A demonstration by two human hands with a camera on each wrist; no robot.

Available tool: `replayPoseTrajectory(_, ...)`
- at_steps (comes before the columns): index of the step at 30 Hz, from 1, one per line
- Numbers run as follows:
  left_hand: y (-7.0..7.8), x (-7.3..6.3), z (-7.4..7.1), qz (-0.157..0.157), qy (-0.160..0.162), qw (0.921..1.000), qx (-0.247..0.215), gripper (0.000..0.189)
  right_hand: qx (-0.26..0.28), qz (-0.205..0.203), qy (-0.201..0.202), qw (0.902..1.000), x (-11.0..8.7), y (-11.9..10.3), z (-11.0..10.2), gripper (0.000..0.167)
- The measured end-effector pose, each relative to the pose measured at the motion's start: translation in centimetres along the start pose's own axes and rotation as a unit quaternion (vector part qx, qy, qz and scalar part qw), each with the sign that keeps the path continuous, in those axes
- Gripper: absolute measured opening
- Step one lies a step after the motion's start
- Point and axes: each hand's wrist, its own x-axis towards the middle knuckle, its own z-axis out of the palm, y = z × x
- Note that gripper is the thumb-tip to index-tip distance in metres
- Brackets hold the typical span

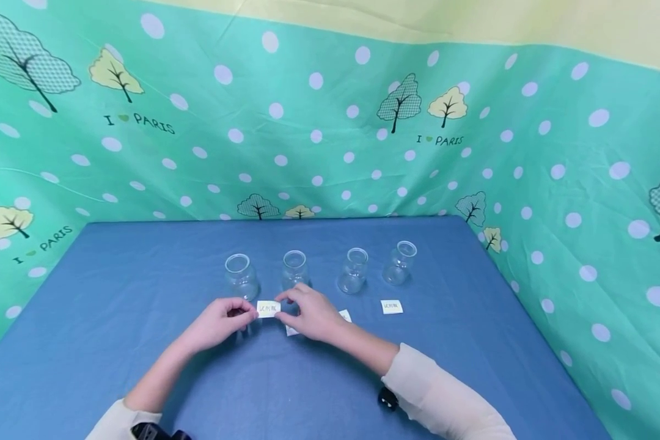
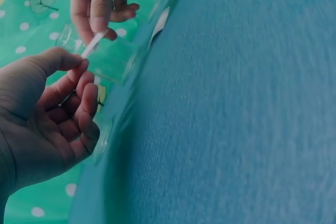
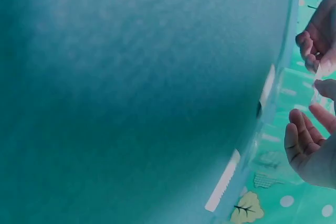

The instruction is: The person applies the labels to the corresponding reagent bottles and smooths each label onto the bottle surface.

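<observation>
A small white paper label (image 1: 268, 309) with handwritten characters is stretched between my two hands, raised above the table. My left hand (image 1: 220, 322) pinches its left edge between thumb and index finger, the other fingers loosely curled. On the opposite edge my right hand (image 1: 315, 315) pinches it with thumb and fingertips. Seen nearly edge-on, the label (image 2: 93, 44) is a thin strip in the left wrist view. Just behind the hands stand a clear glass jar (image 1: 242, 278) and a second glass jar (image 1: 294, 264), whose lower part the right hand partly hides.
Farther right stand a third jar (image 1: 353, 272) and a tilted-looking jar (image 1: 399, 264). One label (image 1: 392, 307) lies before the rightmost jar; another label (image 1: 345, 315) and a label (image 1: 292, 331) are partly covered by the right hand and arm. Blue cloth (image 1: 308, 391) covers the table.
</observation>
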Motion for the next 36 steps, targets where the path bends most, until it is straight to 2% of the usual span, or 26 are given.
replayPoseTrajectory(3,0.2,0.1,0.2,-0.01,0.01,0.9999,0.0,0.022,0.007,-0.007,0.026,0.9996,-0.3,-0.3,-0.8,0.027)
replayPoseTrajectory(5,0.5,0.1,0.3,-0.005,0.013,0.9999,0.0,0.021,0.004,-0.018,0.043,0.9989,-0.5,-0.4,-1.1,0.024)
replayPoseTrajectory(9,1.5,0.1,0.6,0.017,0.012,0.9998,-0.008,0.022,-0.008,-0.051,0.065,0.9965,-1.1,-0.6,-1.5,0.018)
replayPoseTrajectory(15,2.9,0.2,1.2,0.06,-0.007,0.9978,-0.025,0.022,-0.022,-0.084,0.085,0.9925,-2.1,-0.8,-1.7,0.016)
replayPoseTrajectory(19,3.3,0.3,1.5,0.091,-0.018,0.9953,-0.027,0.021,-0.006,-0.104,0.105,0.989,-2.5,-0.7,-1.8,0.015)
replayPoseTrajectory(24,3.5,0.3,1.9,0.11,-0.012,0.9932,-0.035,0.019,0.02,-0.134,0.125,0.9828,-2.8,-0.7,-1.9,0.013)
replayPoseTrajectory(31,3.6,0.2,2.1,0.144,-0.003,0.9873,-0.067,0.014,0.029,-0.135,0.135,0.9812,-3.1,-0.9,-2.1,0.011)
replayPoseTrajectory(36,3.6,0.0,2.2,0.152,0.002,0.9856,-0.075,0.009,0.032,-0.132,0.141,0.9807,-3.3,-0.8,-2.1,0.011)
